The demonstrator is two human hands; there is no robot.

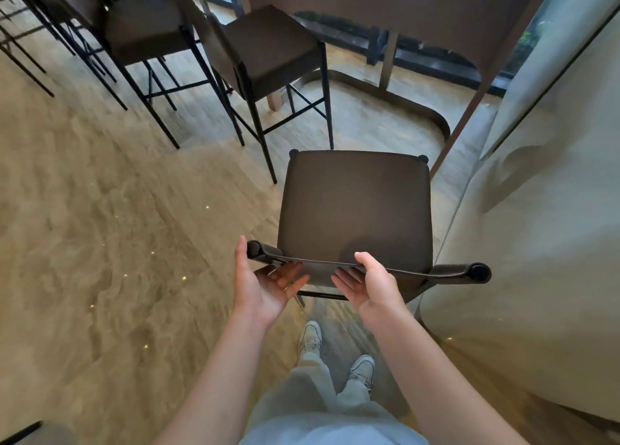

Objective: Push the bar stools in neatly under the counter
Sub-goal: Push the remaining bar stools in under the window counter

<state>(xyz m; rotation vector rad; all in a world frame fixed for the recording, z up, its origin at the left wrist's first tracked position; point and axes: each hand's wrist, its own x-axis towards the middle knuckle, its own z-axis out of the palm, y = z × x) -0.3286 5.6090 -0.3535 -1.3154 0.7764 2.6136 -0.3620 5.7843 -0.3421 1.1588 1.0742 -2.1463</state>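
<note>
Your left hand (265, 287) and right hand (369, 285) are both at the low curved backrest (335, 264) of the dark brown padded bar stool with black metal legs (357, 206). On each hand the thumb lies over the top edge and the relaxed, nearly straight fingers sit under it; neither hand grips. The stool stands directly ahead of you, short of the dark wood counter (436, 11). Two matching stools (268, 48) stand further left along it

The near bar stool (357, 206) has a matt, dark, leather-like seat. Its legs look like thin black metal. The floor (100, 209) is pale, wood-grained and faintly glossy.
</note>
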